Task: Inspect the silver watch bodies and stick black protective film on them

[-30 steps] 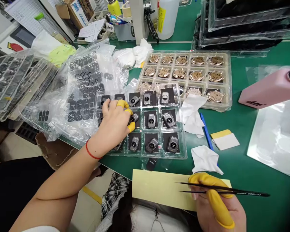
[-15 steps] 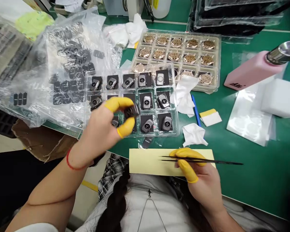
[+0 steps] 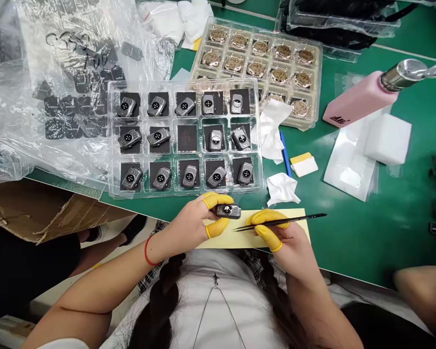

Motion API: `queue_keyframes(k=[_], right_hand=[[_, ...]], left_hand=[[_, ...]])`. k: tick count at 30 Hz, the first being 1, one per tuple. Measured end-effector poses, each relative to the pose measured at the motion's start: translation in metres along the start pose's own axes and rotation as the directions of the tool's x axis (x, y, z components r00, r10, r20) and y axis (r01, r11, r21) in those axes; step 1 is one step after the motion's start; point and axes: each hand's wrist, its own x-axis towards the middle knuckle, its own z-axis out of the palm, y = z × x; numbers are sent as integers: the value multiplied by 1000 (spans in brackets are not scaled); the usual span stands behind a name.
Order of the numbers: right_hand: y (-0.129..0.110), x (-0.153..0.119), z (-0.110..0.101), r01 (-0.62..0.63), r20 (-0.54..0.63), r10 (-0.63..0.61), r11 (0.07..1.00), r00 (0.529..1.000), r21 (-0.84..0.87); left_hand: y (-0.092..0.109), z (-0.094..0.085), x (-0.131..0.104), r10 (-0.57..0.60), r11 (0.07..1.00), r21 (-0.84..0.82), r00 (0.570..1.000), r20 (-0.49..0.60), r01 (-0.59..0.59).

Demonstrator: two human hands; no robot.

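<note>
Green bench, yellow paper sheet at lower centre of frame, clear plastic compartment tray of dark grey rounded-rectangular watch cases above it and left. Count: 14 in the tray, 1 out. The one out, a dark grey watch case with a round black sensor window, is over the sheet, pinched between yellow-cotted thumb and finger of the left hand. Its likely slot is the middle pocket, where only a black square pad shows. Right hand has slim black tweezers, tips close together, near the case, apparently not touching. Looks like early work on this piece; can't tell which of the 14, if any, are done.
</note>
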Motion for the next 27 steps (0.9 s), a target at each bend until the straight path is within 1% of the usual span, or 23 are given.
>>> queue_keyframes(k=[2, 4, 11, 13, 16, 18, 22, 24, 27], right_hand=[[0, 1, 0, 14, 28, -13, 999, 1000, -49], [0, 2, 1, 22, 33, -20, 997, 999, -78], [-4, 8, 0, 15, 82, -6, 994, 997, -107], [-5, 8, 0, 5, 81, 5, 993, 997, -120], [-5, 7, 2, -19, 48, 26, 991, 999, -136], [-5, 6, 3, -49, 22, 52, 994, 998, -102], [-8, 6, 3, -116, -24, 117, 992, 993, 44], [-9, 7, 2, -122, -66, 128, 988, 990, 94], [-10, 7, 1, -122, -111, 135, 986, 985, 111]], left_hand=[[1, 0, 0, 8, 1000, 4, 1000, -7, -8], [0, 1, 0, 14, 1000, 12, 1000, -14, -14], [0, 2, 0, 2, 999, 33, 1000, -24, -1], [1, 2, 0, -16, 1000, 21, 1000, -27, 17], [1, 3, 0, -50, 999, -21, 998, -24, 49], [1, 3, 0, -77, 995, -69, 997, -25, 75], [4, 5, 0, -129, 984, -126, 991, -39, 123], [6, 5, 1, -140, 983, -126, 989, -40, 134], [8, 4, 1, -146, 981, -135, 989, -31, 141]])
